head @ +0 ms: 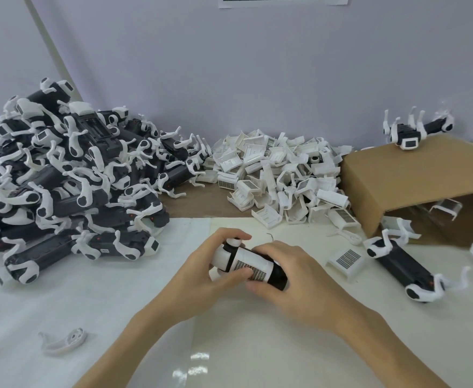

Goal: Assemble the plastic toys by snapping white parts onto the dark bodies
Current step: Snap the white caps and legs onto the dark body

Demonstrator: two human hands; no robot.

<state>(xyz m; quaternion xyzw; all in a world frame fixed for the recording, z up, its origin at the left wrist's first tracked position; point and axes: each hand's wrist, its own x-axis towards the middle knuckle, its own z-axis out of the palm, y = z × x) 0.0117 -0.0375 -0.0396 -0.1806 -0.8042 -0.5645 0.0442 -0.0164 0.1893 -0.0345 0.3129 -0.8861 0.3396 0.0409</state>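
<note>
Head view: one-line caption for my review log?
Both hands, left and right, grip a dark toy body wearing a white cover, between heaps of parts.

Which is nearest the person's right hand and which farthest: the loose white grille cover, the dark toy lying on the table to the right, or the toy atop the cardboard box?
From the right hand:
1. Loose white grille cover, just right of it.
2. Dark toy on the table, further right.
3. Toy atop the cardboard box, far back right.

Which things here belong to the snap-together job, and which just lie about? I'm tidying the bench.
In the job:
left hand and right hand gripping the toy
white covers pile
dark bodies heap

Lying about:
cardboard box
loose white leg
wall paper
</note>
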